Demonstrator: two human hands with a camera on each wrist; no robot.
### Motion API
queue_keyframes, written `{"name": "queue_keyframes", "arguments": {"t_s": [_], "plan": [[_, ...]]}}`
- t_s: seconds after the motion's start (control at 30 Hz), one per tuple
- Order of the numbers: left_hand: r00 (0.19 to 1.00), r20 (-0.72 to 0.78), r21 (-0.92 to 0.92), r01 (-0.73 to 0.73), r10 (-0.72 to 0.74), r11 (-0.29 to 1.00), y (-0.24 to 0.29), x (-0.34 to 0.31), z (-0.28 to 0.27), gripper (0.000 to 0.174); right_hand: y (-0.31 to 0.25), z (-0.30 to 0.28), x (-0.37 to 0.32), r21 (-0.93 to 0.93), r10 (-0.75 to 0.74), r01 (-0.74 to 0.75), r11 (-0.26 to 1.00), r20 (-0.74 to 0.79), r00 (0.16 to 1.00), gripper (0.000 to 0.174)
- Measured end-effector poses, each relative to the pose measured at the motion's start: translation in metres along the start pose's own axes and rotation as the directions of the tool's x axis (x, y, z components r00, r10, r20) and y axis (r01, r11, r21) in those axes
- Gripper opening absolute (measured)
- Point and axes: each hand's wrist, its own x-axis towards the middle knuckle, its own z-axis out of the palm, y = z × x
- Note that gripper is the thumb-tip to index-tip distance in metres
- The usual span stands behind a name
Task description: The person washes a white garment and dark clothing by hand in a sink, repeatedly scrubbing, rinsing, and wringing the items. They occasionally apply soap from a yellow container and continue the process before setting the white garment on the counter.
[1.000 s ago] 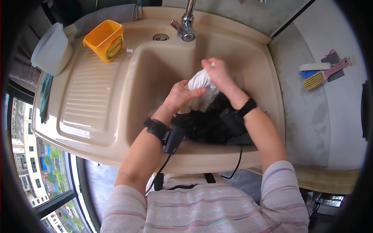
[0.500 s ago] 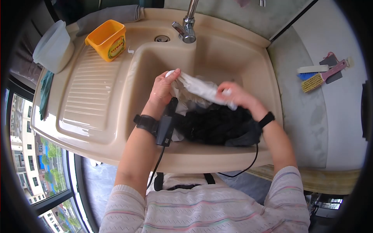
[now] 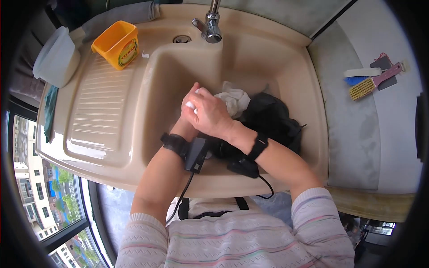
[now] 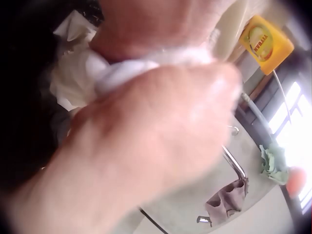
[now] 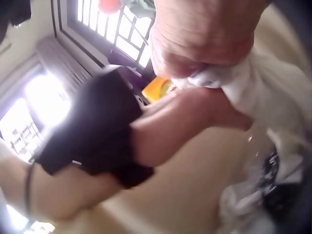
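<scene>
Above the left part of the sink (image 3: pixel 154 129), both hands grip a wet white cloth (image 5: pixel 263 92) between them. My right hand (image 3: pixel 212 114) lies over my left hand (image 3: pixel 185 125) in the head view and hides most of it. A small white bit of the cloth (image 3: pixel 192 105) shows between the fingers. The right wrist view shows more of it hanging below the hands. A heap of black cloth (image 3: pixel 272 111) lies in the sink to the right, with a crumpled whitish cloth (image 3: pixel 234 100) beside it.
A yellow tub (image 3: pixel 117 44) and a translucent white tub (image 3: pixel 56 56) stand on the drainboard side, near a green cloth (image 3: pixel 50 114). The faucet (image 3: pixel 211 29) rises at the back. Brushes (image 3: pixel 377 80) hang on the right wall. A grey rolled cloth (image 3: pixel 118 18) lies along the back edge.
The hands first held the bunched white cloth, then drew it out lengthwise between them. Now the right hand has come left against the left hand, with the cloth bunched between.
</scene>
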Motion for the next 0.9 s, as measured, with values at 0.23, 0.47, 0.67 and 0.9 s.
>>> {"name": "queue_keyframes", "arguments": {"t_s": [0.23, 0.47, 0.67, 0.9], "plan": [[0.738, -0.6, 0.498, 0.041, 0.31, 0.866, -0.023, 0.025, 0.015, 0.023, 0.071, 0.013, 0.025, -0.143, 0.383, -0.392, 0.909, -0.085, 0.92, 0.021], [0.803, -0.532, 0.575, 0.108, 0.27, 0.811, -0.02, 0.029, 0.005, 0.021, 0.068, 0.011, 0.012, -0.157, 0.324, -0.341, 0.927, -0.121, 0.938, 0.018], [0.864, -0.503, 0.491, 0.302, -0.018, 0.817, -0.01, 0.027, 0.023, 0.06, 0.105, -0.047, 0.018, 0.472, 0.074, -0.205, 0.857, 0.281, 0.957, 0.034], [0.951, -0.3, 0.624, 0.254, -0.073, 0.739, -0.008, 0.015, 0.054, 0.025, 0.094, -0.053, 0.008, 0.22, 0.082, -0.137, 0.966, 0.244, 0.966, 0.026]]}}
